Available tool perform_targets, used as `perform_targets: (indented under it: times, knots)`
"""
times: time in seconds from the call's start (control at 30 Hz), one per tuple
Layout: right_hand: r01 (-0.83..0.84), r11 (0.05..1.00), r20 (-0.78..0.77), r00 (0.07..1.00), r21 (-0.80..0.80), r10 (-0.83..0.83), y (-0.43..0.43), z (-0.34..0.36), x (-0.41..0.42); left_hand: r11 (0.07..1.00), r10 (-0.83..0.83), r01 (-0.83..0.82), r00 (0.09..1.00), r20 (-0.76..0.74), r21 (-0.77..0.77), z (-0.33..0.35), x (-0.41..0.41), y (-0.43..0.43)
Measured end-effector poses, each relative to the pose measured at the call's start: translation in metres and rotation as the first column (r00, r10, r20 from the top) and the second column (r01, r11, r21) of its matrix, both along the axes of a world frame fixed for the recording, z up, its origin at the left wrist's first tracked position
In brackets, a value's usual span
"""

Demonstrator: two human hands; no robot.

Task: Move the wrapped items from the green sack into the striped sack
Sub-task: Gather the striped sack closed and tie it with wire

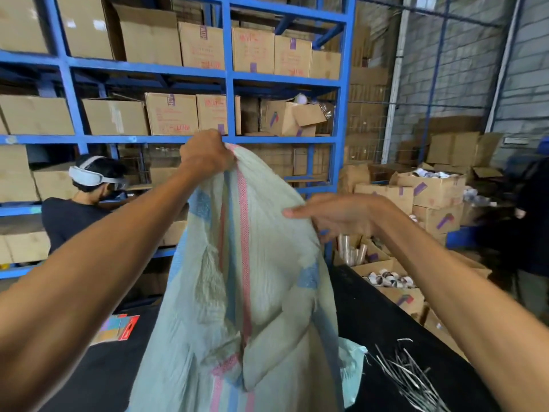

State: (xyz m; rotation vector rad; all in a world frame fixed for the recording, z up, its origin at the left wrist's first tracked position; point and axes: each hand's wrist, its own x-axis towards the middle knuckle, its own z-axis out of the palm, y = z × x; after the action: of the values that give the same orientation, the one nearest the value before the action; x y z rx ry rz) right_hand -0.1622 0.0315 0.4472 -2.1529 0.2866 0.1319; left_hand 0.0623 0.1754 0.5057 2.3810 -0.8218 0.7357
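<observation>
The striped sack [252, 278] hangs down the middle of the frame, a pale woven bag with pink and blue bands, held up by its top edge and falling in loose folds to the bottom edge of the picture. Its highest corner is bunched inside the left hand [205, 153], just above centre, where the fingers are curled tight around the cloth in a fist. To the right and lower, the right hand [335, 215] meets the sack's other upper edge: its fingers lie stretched out and close together, pointing left across the fabric, with the cloth passing under the palm; whether the thumb pinches it from beneath cannot be told. At the lower right of the sack a corner of pale green sack [352, 373] shows on the black table [386, 316], touching it. Beside that, at the bottom right, lies a heap of thin silvery strips [407, 373]. Red and blue cards [118, 328] rest at the lower left. Behind stand blue shelves [228, 75] loaded with cardboard boxes [172, 114], and another person [77, 215] is at the left.
</observation>
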Motion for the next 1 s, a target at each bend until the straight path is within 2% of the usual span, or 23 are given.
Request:
perform_targets:
  times: [0.1,0.2,0.27,0.3,0.33,0.37,0.4,0.43,0.47,0.5,0.53,0.57,0.6,0.67,0.73,0.77,0.83,0.9,0.93,1.0]
  knots:
    - [-0.082,0.991,0.038,0.996,0.110,0.079,-0.013,-0.029,-0.011,0.999,-0.034,0.030,0.994,-0.106,-0.036,-0.002,0.015,0.007]
    - [-0.144,0.979,0.170,0.978,0.145,0.119,-0.014,-0.016,-0.025,0.995,-0.056,0.043,0.988,-0.142,-0.091,-0.003,0.021,0.005]
    - [0.011,0.995,0.286,0.957,0.102,-0.040,-0.014,0.006,-0.027,0.991,-0.053,0.031,0.984,-0.170,-0.130,-0.002,0.026,0.006]
    - [0.173,0.985,0.382,0.910,0.009,-0.163,-0.015,0.018,-0.026,0.989,-0.056,0.030,0.982,-0.181,-0.145,0.000,0.030,0.007]
    - [0.393,0.912,0.510,0.812,-0.120,-0.283,-0.017,0.029,-0.023,0.987,-0.063,0.034,0.981,-0.185,-0.156,0.000,0.033,0.008]
    - [0.620,0.749,0.654,0.670,-0.232,-0.352,-0.019,0.040,-0.019,0.986,-0.073,0.045,0.981,-0.179,-0.158,0.001,0.035,0.008]
    - [0.785,0.540,0.760,0.541,-0.303,-0.360,-0.022,0.049,-0.014,0.987,-0.084,0.059,0.982,-0.167,-0.150,0.002,0.036,0.007]
    - [0.864,0.367,0.805,0.474,-0.345,-0.357,-0.022,0.055,-0.010,0.988,-0.090,0.069,0.985,-0.150,-0.140,0.003,0.036,0.006]
    - [0.884,0.281,0.795,0.461,-0.374,-0.393,-0.022,0.060,-0.005,0.988,-0.089,0.070,0.986,-0.139,-0.138,0.004,0.034,0.005]
    - [0.873,0.293,0.739,0.486,-0.389,-0.467,-0.022,0.062,-0.001,0.986,-0.090,0.067,0.984,-0.151,-0.151,0.005,0.034,0.004]
    - [0.851,0.392,0.653,0.522,-0.351,-0.548,-0.021,0.064,0.003,0.978,-0.118,0.075,0.968,-0.222,-0.194,0.007,0.035,0.003]
    - [0.814,0.523,0.552,0.565,-0.252,-0.613,-0.019,0.064,0.006,0.964,-0.188,0.102,0.915,-0.358,-0.245,0.009,0.035,0.003]
    - [0.771,0.622,0.450,0.608,-0.138,-0.654,-0.017,0.065,0.008,0.943,-0.294,0.157,0.809,-0.509,-0.295,0.012,0.036,0.004]
    - [0.692,0.722,0.320,0.687,-0.013,-0.653,-0.012,0.071,0.012,0.877,-0.476,0.344,0.525,-0.705,-0.335,0.018,0.032,0.010]
    - [0.653,0.757,0.321,0.718,-0.002,-0.618,-0.009,0.081,0.020,0.751,-0.598,0.527,0.286,-0.749,-0.398,0.023,0.025,0.015]
    - [0.658,0.753,0.360,0.707,-0.018,-0.609,-0.007,0.087,0.025,0.689,-0.627,0.600,0.210,-0.750,-0.407,0.026,0.020,0.017]
    - [0.654,0.756,0.432,0.676,0.022,-0.597,-0.001,0.096,0.039,0.582,-0.637,0.722,0.120,-0.761,-0.374,0.029,0.005,0.019]
    - [0.573,0.805,0.416,0.701,0.156,-0.579,0.009,0.105,0.054,0.480,-0.603,0.814,0.035,-0.797,-0.327,0.028,-0.015,0.017]
    - [0.522,0.826,0.388,0.731,0.211,-0.561,0.015,0.109,0.061,0.454,-0.579,0.840,0.025,-0.815,-0.297,0.025,-0.025,0.013]
    - [0.481,0.846,0.349,0.771,0.230,-0.533,0.023,0.116,0.076,0.488,-0.576,0.839,0.101,-0.811,-0.242,0.018,-0.042,0.000]
